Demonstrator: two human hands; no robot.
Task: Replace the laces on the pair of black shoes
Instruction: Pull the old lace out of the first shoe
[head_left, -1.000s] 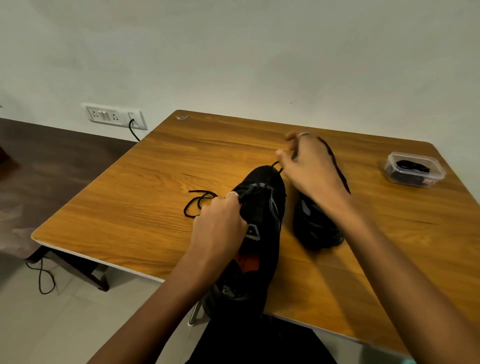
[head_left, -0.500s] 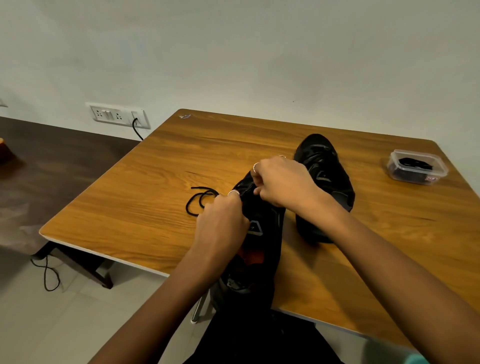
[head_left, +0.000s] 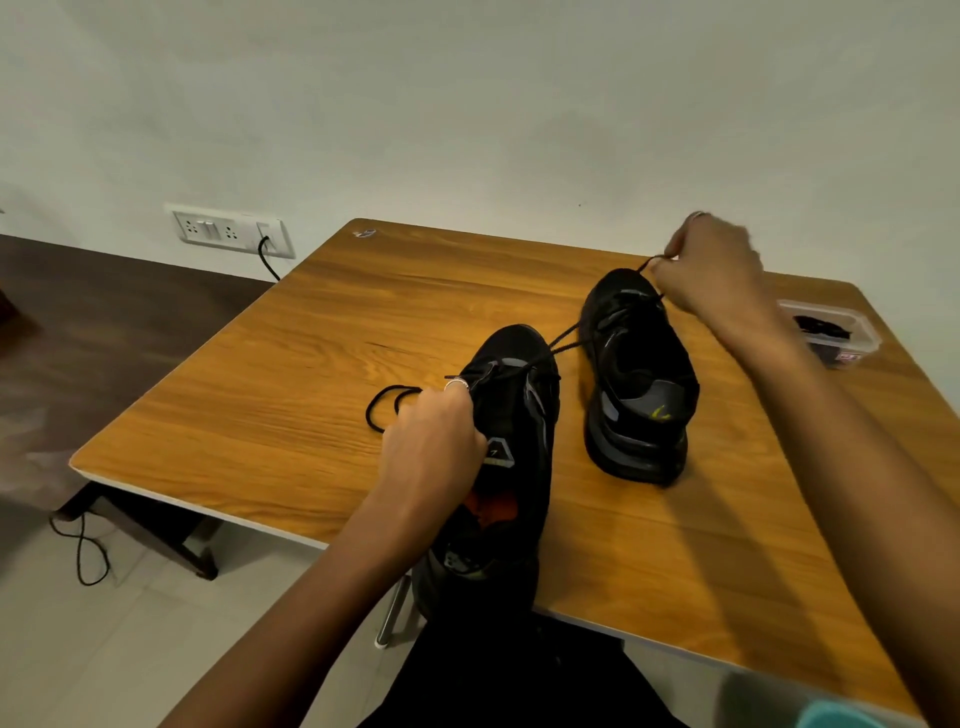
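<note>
Two black shoes lie on the wooden table (head_left: 322, 332). The near shoe (head_left: 511, 457) points away from me, its heel over the table's front edge. My left hand (head_left: 434, 441) grips its left side near the eyelets. A black lace (head_left: 563, 340) runs taut from this shoe's upper eyelets up to my right hand (head_left: 709, 265), which pinches its end above the toe of the far shoe (head_left: 636, 374). The lace's other end lies in loops (head_left: 387, 405) on the table left of my left hand.
A clear plastic box (head_left: 831, 332) holding dark laces stands at the table's right edge, behind my right forearm. A wall socket plate (head_left: 228, 231) with a plugged cable is at the back left. A cable lies on the tiled floor (head_left: 83, 551) under the table's left corner.
My right hand has left the near shoe's eyelets and moved up and to the right, pulling the lace out taut. My left hand has stayed on the near shoe.
</note>
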